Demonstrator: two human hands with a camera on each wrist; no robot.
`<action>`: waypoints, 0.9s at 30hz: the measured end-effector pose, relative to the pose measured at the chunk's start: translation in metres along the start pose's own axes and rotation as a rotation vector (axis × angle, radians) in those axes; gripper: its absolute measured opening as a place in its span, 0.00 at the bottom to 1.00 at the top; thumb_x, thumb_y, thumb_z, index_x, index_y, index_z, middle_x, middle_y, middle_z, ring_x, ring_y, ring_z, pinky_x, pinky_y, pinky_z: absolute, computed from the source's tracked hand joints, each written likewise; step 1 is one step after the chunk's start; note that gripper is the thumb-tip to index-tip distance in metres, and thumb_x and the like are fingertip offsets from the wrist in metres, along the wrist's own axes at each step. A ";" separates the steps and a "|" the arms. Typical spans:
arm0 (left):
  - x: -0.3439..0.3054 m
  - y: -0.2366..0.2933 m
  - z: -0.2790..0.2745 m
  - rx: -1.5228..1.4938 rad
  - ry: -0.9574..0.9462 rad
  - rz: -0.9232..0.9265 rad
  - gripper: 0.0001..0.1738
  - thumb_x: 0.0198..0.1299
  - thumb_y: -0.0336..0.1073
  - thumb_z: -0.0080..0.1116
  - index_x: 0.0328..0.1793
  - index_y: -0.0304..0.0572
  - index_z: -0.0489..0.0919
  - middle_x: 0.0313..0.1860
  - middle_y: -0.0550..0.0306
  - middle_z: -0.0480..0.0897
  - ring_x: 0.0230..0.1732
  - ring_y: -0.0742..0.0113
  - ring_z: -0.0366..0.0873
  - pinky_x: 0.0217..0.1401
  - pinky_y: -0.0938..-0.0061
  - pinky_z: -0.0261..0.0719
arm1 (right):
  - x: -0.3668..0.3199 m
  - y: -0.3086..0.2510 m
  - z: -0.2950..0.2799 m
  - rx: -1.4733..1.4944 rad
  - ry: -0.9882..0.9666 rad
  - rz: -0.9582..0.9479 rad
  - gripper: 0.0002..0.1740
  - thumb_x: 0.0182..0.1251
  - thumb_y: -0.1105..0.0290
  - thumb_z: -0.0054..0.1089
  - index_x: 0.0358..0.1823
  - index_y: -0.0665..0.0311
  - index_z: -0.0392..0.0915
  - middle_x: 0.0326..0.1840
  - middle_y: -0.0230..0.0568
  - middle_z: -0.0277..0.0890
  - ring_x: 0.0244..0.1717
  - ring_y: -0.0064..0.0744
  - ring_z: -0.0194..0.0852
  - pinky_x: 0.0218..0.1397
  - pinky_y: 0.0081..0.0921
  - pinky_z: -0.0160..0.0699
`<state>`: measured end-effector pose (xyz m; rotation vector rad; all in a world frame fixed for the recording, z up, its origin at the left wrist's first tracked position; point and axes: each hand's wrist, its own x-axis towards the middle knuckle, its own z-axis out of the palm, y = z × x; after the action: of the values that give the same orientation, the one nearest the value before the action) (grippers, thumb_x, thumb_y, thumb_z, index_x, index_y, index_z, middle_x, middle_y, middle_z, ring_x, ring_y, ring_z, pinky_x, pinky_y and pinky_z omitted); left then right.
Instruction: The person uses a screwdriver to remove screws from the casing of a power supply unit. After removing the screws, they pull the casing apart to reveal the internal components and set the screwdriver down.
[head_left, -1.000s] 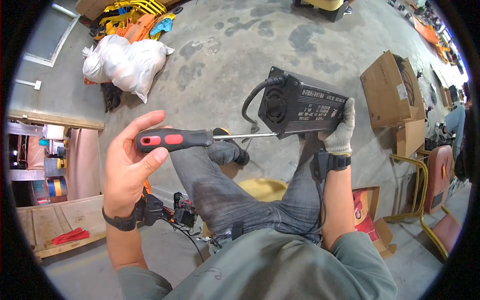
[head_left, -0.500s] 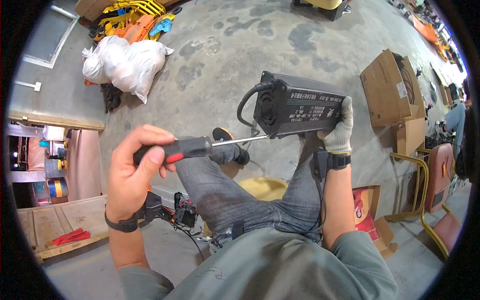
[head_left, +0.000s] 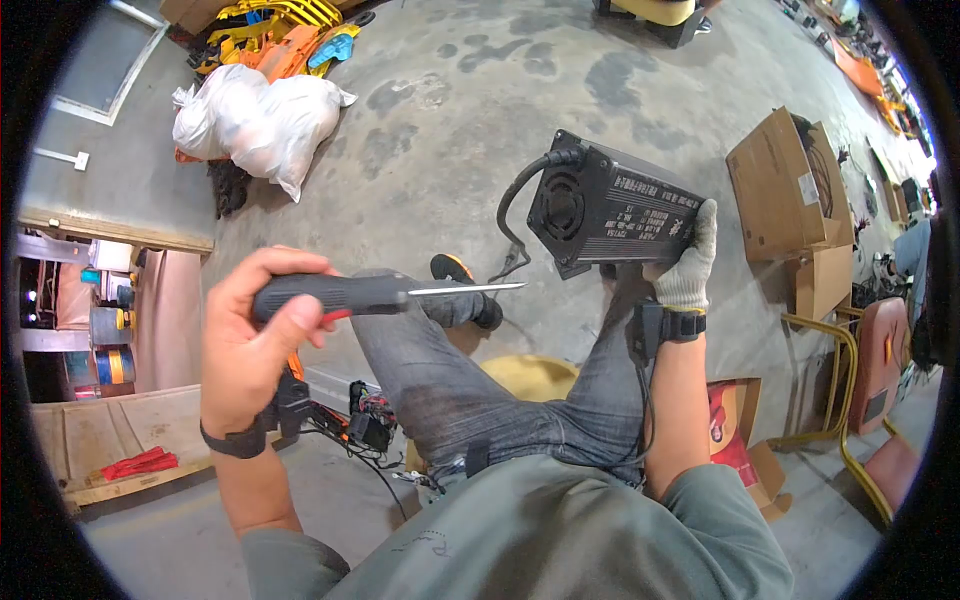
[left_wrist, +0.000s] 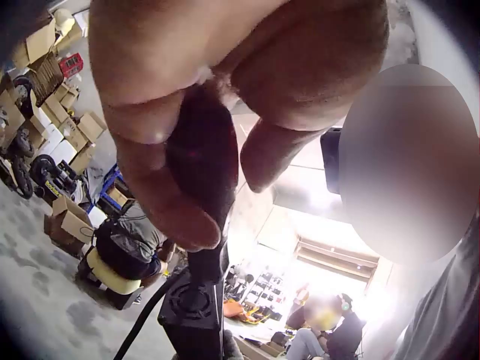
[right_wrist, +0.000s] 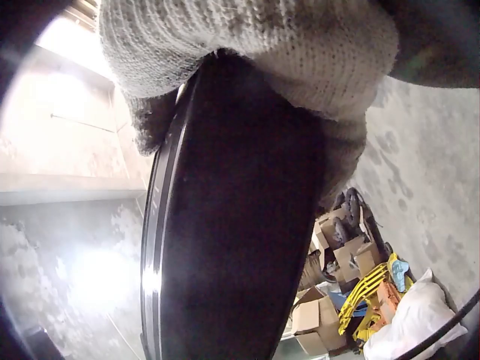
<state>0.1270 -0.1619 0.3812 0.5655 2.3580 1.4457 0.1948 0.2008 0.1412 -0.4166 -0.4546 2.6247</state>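
Note:
My bare left hand (head_left: pixel 250 335) grips a screwdriver (head_left: pixel 335 294) by its black handle with a red patch. The metal shaft points right, and its tip stands apart from the charger in the head view. In the left wrist view the fingers (left_wrist: pixel 176 214) and thumb curl round the dark handle (left_wrist: pixel 202 150). My right hand (head_left: pixel 688 262), in a pale knitted glove, holds the far end of a black power charger (head_left: pixel 620 205) with a fan grille and printed label. A black cable leaves its fan end. In the right wrist view the glove (right_wrist: pixel 315 52) wraps the dark casing (right_wrist: pixel 232 217).
White sacks (head_left: pixel 260 125) lie by yellow and orange parts (head_left: pixel 290 50) at the back left. An open cardboard box (head_left: pixel 775 185) and a chair (head_left: pixel 875 360) stand to the right. A wooden bench (head_left: pixel 130 430) holds red strips at the left. Wiring hangs beside my left wrist.
The screwdriver tip has come away from the charger's lower corner, and the left fingers have curled closer round its handle. The charger has shifted slightly right and tilted.

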 end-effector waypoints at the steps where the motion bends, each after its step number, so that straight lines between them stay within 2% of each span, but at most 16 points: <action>1: -0.001 -0.002 -0.006 0.001 -0.002 0.001 0.18 0.63 0.35 0.60 0.53 0.30 0.75 0.43 0.51 0.80 0.37 0.71 0.80 0.36 0.80 0.78 | 0.000 -0.001 0.000 0.001 0.001 -0.002 0.22 0.66 0.49 0.59 0.46 0.61 0.81 0.45 0.42 0.83 0.41 0.39 0.84 0.43 0.38 0.86; 3: -0.001 -0.010 -0.019 -0.014 0.068 -0.059 0.18 0.65 0.39 0.57 0.52 0.31 0.75 0.43 0.51 0.79 0.34 0.71 0.78 0.32 0.78 0.76 | 0.000 -0.001 -0.001 -0.003 -0.013 0.016 0.22 0.66 0.48 0.59 0.46 0.61 0.81 0.45 0.41 0.83 0.41 0.38 0.84 0.43 0.36 0.86; 9: 0.021 -0.032 -0.019 0.018 0.152 -0.072 0.14 0.69 0.36 0.51 0.54 0.33 0.74 0.35 0.55 0.81 0.33 0.72 0.77 0.36 0.79 0.74 | 0.004 -0.001 -0.010 -0.028 -0.035 0.030 0.24 0.67 0.47 0.56 0.47 0.62 0.80 0.46 0.42 0.83 0.44 0.39 0.83 0.48 0.37 0.84; 11: 0.028 -0.039 -0.014 -0.086 0.101 -0.060 0.14 0.69 0.36 0.51 0.54 0.33 0.75 0.36 0.55 0.81 0.34 0.72 0.78 0.36 0.79 0.74 | 0.002 0.001 -0.004 -0.032 -0.018 0.033 0.23 0.67 0.48 0.57 0.46 0.62 0.80 0.46 0.41 0.83 0.44 0.39 0.83 0.48 0.37 0.84; 13: 0.035 -0.042 -0.009 -0.099 0.082 -0.054 0.14 0.69 0.36 0.51 0.53 0.33 0.75 0.36 0.55 0.81 0.34 0.72 0.78 0.36 0.78 0.74 | 0.002 0.000 -0.004 -0.033 -0.020 0.015 0.22 0.66 0.48 0.59 0.47 0.60 0.81 0.46 0.40 0.83 0.42 0.38 0.84 0.44 0.36 0.86; 19: 0.041 -0.044 -0.006 -0.090 -0.020 -0.049 0.14 0.69 0.37 0.52 0.53 0.32 0.75 0.38 0.55 0.81 0.34 0.73 0.77 0.35 0.79 0.74 | 0.004 -0.002 -0.012 -0.054 -0.032 0.002 0.22 0.66 0.49 0.59 0.48 0.60 0.81 0.47 0.40 0.83 0.43 0.39 0.83 0.46 0.38 0.85; 22: 0.040 -0.042 -0.007 -0.108 -0.030 -0.050 0.15 0.68 0.37 0.53 0.53 0.33 0.75 0.38 0.55 0.81 0.34 0.73 0.77 0.34 0.80 0.73 | 0.000 0.000 0.002 -0.031 -0.020 0.005 0.23 0.67 0.48 0.58 0.46 0.62 0.81 0.45 0.41 0.83 0.41 0.38 0.84 0.44 0.36 0.86; 25: 0.040 -0.038 -0.006 -0.082 -0.036 -0.039 0.15 0.68 0.38 0.54 0.52 0.33 0.75 0.37 0.56 0.81 0.32 0.74 0.76 0.34 0.81 0.72 | 0.000 -0.001 0.001 -0.035 -0.023 0.010 0.23 0.67 0.48 0.57 0.45 0.62 0.81 0.44 0.42 0.84 0.40 0.38 0.84 0.42 0.36 0.87; 27: 0.042 -0.033 -0.005 -0.042 -0.035 -0.036 0.14 0.67 0.37 0.56 0.50 0.33 0.76 0.32 0.59 0.81 0.30 0.78 0.74 0.33 0.82 0.72 | 0.002 0.000 -0.002 -0.032 -0.014 0.007 0.23 0.67 0.48 0.57 0.45 0.62 0.81 0.44 0.42 0.84 0.39 0.38 0.85 0.41 0.36 0.87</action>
<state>0.0830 -0.1585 0.3513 0.5306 2.2938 1.4541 0.1942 0.2024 0.1393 -0.4104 -0.5017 2.6314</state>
